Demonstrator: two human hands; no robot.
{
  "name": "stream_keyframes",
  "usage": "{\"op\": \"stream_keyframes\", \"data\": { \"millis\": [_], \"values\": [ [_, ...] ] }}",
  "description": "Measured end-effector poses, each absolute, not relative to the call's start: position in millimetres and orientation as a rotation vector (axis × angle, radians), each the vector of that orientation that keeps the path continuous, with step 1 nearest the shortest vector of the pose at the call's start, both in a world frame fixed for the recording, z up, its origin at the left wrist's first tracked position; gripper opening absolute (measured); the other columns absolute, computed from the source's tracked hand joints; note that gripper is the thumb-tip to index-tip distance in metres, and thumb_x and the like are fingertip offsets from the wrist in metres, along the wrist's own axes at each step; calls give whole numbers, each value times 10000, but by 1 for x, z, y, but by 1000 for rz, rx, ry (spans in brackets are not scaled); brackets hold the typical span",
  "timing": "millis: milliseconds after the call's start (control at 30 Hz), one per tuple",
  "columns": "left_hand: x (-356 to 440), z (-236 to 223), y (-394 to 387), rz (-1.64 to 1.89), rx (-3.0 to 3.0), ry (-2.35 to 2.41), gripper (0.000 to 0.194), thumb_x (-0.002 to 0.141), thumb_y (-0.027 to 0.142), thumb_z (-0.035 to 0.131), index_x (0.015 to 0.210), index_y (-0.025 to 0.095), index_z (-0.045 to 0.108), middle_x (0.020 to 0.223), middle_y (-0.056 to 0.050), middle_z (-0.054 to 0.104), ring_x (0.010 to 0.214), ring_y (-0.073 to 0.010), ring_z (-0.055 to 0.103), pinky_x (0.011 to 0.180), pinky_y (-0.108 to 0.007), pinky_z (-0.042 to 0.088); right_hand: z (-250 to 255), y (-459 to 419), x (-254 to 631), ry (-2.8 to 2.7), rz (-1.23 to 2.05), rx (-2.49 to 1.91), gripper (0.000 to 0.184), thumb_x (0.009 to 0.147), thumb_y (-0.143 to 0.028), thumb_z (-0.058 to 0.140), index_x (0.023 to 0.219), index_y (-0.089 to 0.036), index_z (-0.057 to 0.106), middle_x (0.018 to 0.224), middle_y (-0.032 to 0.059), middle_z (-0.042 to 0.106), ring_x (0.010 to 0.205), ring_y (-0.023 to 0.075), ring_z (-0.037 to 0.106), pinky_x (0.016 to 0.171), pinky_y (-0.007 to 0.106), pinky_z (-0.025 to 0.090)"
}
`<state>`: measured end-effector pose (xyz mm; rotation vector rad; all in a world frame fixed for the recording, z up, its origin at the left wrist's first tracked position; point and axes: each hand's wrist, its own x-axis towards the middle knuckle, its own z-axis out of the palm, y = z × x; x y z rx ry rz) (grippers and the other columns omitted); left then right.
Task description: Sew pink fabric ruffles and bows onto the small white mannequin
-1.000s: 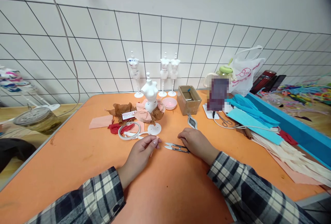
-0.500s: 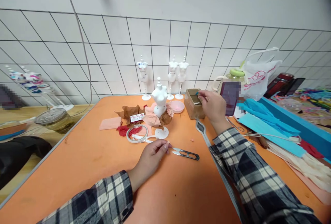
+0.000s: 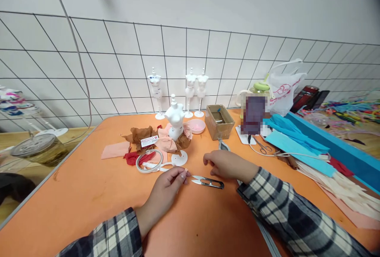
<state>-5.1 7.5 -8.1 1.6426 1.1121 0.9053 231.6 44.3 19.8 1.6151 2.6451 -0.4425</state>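
Note:
My left hand [image 3: 165, 189] rests on the orange table [image 3: 89, 193], thumb and fingers pinched on a small pink scrap at its tips. Just right of those fingertips lie black-handled thread snips [image 3: 208, 182]. My right hand [image 3: 228, 164] hovers low above the snips, fingers curled and pinched on something too small to make out. A white mini mannequin [image 3: 175, 120] on a round base stands behind, draped in pink and brown crepe paper [image 3: 166, 141]. A roll of tape [image 3: 149, 161] lies at its left.
A small cardboard box [image 3: 219, 121] and a pink dish [image 3: 196, 125] sit behind my right hand. Three more mannequins [image 3: 190, 91] stand by the wire grid. A phone on a stand [image 3: 253, 115], scissors [image 3: 261, 146], and blue and cream paper sheets [image 3: 299, 146] fill the right. A glass jar [image 3: 40, 150] is at left.
My right hand left the snips, reached to the cardboard box, then came back down over the table above the snips. My left hand stayed pinched in place.

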Motion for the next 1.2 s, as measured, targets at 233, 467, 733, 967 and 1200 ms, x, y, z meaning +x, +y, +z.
{"op": "stream_keyframes", "data": {
  "millis": [233, 467, 733, 967, 1200],
  "values": [
    [-7, -13, 8, 886, 1660, 1138, 304, 890, 425, 490, 802, 176, 640, 783, -36, 650, 778, -193, 589, 759, -281, 447, 10, 54, 230, 2619, -470, 1487, 160, 696, -68, 588, 759, -189, 671, 733, 24, 685, 644, 142, 573, 529, 223, 297],
    [-6, -10, 9, 873, 1629, 1155, 310, 875, 449, 509, 826, 182, 659, 773, -27, 656, 735, -189, 590, 684, -268, 452, 22, 47, 227, 2562, -428, 1438, 227, 726, -65, 555, 865, -198, 677, 861, 40, 698, 729, 153, 594, 560, 222, 311],
    [-7, -13, 9, 870, 1622, 1152, 304, 878, 444, 513, 850, 180, 662, 801, -36, 667, 758, -191, 597, 672, -266, 452, 42, 60, 239, 2732, -400, 1604, 186, 824, -164, 531, 923, -209, 682, 906, 25, 712, 802, 154, 611, 628, 231, 340],
    [-5, -10, 10, 885, 1604, 1142, 295, 876, 432, 510, 822, 178, 650, 815, -38, 669, 778, -192, 598, 710, -276, 455, 42, 53, 245, 2448, -525, 1526, 308, 668, -208, 728, 963, -247, 649, 889, -8, 700, 761, 151, 603, 536, 222, 292],
    [-5, -11, 10, 909, 1626, 1138, 274, 869, 411, 510, 793, 178, 633, 768, -35, 648, 780, -194, 586, 764, -287, 445, 33, 60, 236, 2536, -314, 1699, 197, 837, -297, 583, 1014, -223, 629, 919, 43, 695, 808, 177, 615, 590, 245, 316]
  ]
}}
